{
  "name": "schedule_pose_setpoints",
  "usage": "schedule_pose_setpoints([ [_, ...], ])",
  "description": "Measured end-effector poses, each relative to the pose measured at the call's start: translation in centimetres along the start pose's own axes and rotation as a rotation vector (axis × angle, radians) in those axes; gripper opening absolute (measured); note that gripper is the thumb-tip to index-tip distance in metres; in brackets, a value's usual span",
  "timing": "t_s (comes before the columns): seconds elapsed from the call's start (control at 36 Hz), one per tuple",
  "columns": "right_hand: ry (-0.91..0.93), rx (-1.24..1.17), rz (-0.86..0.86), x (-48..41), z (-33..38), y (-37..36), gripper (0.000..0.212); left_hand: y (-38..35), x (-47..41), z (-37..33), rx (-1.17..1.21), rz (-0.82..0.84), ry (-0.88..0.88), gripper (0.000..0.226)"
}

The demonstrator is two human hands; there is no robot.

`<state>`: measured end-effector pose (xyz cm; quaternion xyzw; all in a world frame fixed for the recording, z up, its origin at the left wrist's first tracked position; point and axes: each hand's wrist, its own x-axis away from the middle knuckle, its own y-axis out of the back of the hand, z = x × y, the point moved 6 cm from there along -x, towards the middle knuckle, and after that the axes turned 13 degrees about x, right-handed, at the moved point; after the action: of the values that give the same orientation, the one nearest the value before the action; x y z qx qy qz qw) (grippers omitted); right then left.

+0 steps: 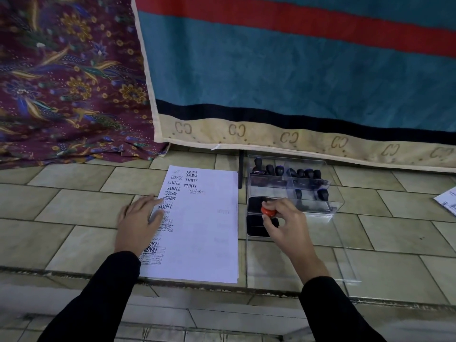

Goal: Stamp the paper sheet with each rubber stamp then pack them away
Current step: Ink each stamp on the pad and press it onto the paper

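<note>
A white paper sheet (204,225) lies on the tiled ledge, with several black stamp prints down its left side. My left hand (138,220) rests flat on the sheet's left edge, fingers spread. My right hand (283,220) grips a rubber stamp with a red knob (269,211) and holds it over the black ink pad (256,225) just right of the sheet. Behind the pad stands a clear plastic box (330,203) holding several black-handled stamps (291,171).
A clear lid (340,262) lies flat to the right of my right hand. A black pen (240,169) lies beside the sheet's far right corner. Hanging cloths (271,77) close off the back. Another printed paper (447,201) shows at the right edge. The ledge drops off near me.
</note>
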<state>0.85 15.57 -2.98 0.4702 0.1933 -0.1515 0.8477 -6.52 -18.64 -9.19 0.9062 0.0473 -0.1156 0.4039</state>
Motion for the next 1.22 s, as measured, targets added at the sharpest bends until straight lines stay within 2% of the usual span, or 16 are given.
schedule_pose_setpoints([
  [0.33,-0.081,-0.051,-0.051,0.5,-0.2,-0.1,0.023,-0.1,-0.1,0.0,-0.023,0.005,-0.005,0.03],
  [0.67,-0.069,-0.002,-0.012,0.4,0.3,0.6,0.023,0.1,0.0,-0.2,0.001,-0.001,0.003,0.03],
  [0.83,-0.05,-0.068,-0.079,-0.9,2.3,0.9,0.023,0.0,0.0,0.1,0.01,-0.004,-0.01,0.029],
  [1.0,-0.064,-0.21,0.047,-4.7,7.2,-4.4,0.026,-0.2,-0.2,0.7,0.004,0.003,-0.021,0.028],
  [1.22,-0.02,-0.095,0.244,-7.9,11.2,-10.9,0.026,-0.2,-0.2,0.8,-0.009,0.023,-0.023,0.043],
])
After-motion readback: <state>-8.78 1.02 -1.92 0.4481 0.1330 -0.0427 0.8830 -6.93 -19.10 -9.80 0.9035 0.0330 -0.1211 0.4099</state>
